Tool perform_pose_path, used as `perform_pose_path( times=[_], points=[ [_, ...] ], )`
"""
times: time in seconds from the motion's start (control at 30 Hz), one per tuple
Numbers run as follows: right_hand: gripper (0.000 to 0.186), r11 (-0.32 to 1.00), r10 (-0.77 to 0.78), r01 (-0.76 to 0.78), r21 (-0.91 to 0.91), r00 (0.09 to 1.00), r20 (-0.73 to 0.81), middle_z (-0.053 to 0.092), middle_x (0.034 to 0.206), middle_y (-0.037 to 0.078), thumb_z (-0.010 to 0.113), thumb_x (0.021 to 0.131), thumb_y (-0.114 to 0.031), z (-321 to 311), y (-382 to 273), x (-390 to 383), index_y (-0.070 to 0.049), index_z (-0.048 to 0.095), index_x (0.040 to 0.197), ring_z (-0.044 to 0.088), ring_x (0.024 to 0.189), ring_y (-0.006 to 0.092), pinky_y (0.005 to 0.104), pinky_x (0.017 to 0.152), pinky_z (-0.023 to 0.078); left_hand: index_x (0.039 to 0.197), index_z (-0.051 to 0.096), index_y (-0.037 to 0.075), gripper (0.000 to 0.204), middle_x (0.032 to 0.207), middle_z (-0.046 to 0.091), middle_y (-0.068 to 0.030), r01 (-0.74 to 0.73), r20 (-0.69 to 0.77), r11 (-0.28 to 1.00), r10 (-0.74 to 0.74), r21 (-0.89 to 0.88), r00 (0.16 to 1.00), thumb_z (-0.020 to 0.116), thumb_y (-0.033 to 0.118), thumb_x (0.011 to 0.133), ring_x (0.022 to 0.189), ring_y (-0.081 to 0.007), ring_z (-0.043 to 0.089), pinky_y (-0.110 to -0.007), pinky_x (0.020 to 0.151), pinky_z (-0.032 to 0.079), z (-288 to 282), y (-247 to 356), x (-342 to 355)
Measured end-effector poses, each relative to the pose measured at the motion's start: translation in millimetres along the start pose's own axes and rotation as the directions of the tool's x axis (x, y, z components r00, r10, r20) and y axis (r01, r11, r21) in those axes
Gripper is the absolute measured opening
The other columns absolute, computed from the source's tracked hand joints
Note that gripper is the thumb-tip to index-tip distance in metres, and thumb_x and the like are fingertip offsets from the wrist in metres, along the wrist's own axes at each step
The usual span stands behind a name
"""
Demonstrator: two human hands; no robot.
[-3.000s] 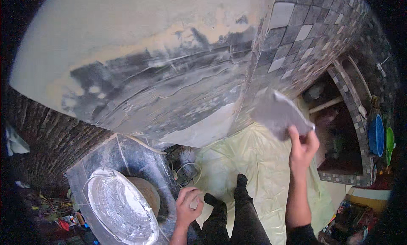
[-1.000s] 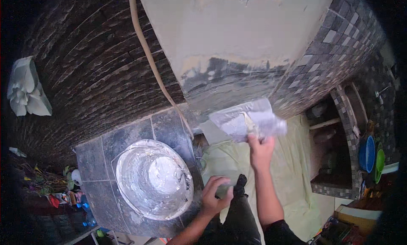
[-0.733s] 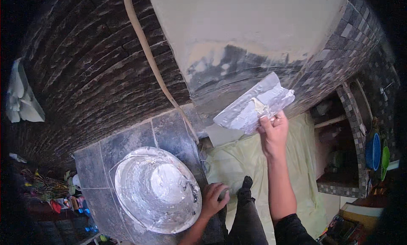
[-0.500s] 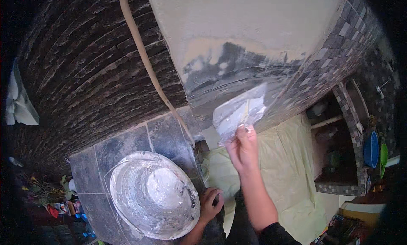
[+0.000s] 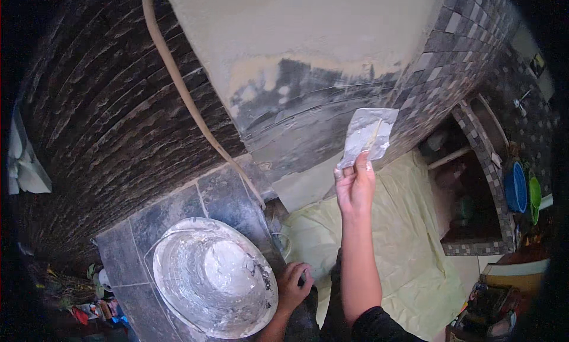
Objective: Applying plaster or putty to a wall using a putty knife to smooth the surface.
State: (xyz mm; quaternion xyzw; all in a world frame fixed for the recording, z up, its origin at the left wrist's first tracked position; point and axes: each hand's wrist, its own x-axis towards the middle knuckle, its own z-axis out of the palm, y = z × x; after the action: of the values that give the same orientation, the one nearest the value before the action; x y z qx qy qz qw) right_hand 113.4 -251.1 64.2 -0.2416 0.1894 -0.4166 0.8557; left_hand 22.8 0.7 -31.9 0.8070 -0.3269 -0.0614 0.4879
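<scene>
My right hand (image 5: 355,182) grips a wide, flat scraper (image 5: 367,133) coated in white paste, held up in front of a patched wall panel (image 5: 314,40) with grey and cream smears. My left hand (image 5: 294,286) is curled at the edge of the dark tiled ledge (image 5: 127,253), beside a bucket (image 5: 172,265) smeared inside with white paste; what its fingers hold, if anything, is hidden.
A beige pipe (image 5: 181,81) runs down the dark textured wall (image 5: 101,135). Pale plastic sheeting (image 5: 409,253) covers the floor. Right are mosaic tiles (image 5: 450,40), a tiled cabinet (image 5: 468,206) and blue (image 5: 514,187) and green (image 5: 533,200) basins. Clutter (image 5: 89,306) lies lower left.
My view has swung left since three seconds ago, bringing the pipe and dark wall in. Over the last second my right hand has raised and turned the scraper; my left hand has curled in beside the bucket.
</scene>
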Motion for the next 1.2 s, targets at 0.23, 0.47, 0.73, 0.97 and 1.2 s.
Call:
perform_pose_path(
  times=[0.23,0.47,0.73,0.97,1.2],
  points=[
    [0.035,0.997,-0.032,0.039,-0.069,0.995,0.099,0.065,0.104,0.003,0.060,0.095,-0.033,-1,-7,13,-0.008,0.052,0.118,0.065,0.083,0.0135,0.0336,0.061,0.058,0.101,0.062,0.006,0.028,0.095,0.062,-0.0127,-0.008,0.043,1.000,0.007,0.014,0.999,0.071,0.004,0.074,0.085,-0.0317,0.063,-0.039,0.074,0.052,-3,-2,-1],
    [0.035,0.996,-0.065,0.073,-0.056,0.991,0.119,0.066,0.100,0.008,0.061,0.095,-0.030,-2,-8,28,-0.004,0.053,0.116,0.067,0.078,0.0167,0.0329,0.059,0.060,0.098,0.064,0.006,0.023,0.092,0.062,-0.0121,-0.033,0.020,0.999,0.032,0.021,0.999,0.068,0.004,0.076,0.081,-0.0309,0.063,-0.040,0.073,0.051,-4,5,5],
    [0.025,0.976,-0.045,0.040,-0.214,0.999,-0.022,0.066,0.088,0.006,0.066,0.093,-0.024,8,-19,27,-0.002,0.060,0.103,0.065,0.067,0.0127,0.0304,0.054,0.058,0.095,0.064,0.005,0.020,0.089,0.063,-0.0116,0.005,0.020,1.000,-0.005,-0.015,1.000,0.067,0.002,0.075,0.078,-0.0287,0.063,-0.038,0.072,0.051,-3,6,6],
    [0.027,0.958,0.011,-0.034,-0.284,0.996,-0.083,0.067,0.091,0.008,0.070,0.090,-0.019,-31,-14,19,0.001,0.060,0.105,0.066,0.071,0.0164,0.0314,0.054,0.058,0.095,0.064,0.003,0.020,0.092,0.063,-0.0127,0.034,0.027,0.999,-0.034,-0.032,0.999,0.065,-0.001,0.075,0.079,-0.0289,0.063,-0.038,0.074,0.050,0,6,4],
    [0.029,0.951,-0.204,0.166,-0.261,0.971,-0.124,0.066,0.101,0.008,0.071,0.089,-0.013,-48,-45,-20,0.002,0.058,0.110,0.065,0.084,0.0136,0.0295,0.067,0.057,0.094,0.064,0.003,0.019,0.093,0.063,-0.0127,0.018,0.026,0.999,-0.017,-0.035,1.000,0.065,0.000,0.075,0.081,-0.0292,0.062,-0.039,0.075,0.050,-2,11,7]
  ],
)
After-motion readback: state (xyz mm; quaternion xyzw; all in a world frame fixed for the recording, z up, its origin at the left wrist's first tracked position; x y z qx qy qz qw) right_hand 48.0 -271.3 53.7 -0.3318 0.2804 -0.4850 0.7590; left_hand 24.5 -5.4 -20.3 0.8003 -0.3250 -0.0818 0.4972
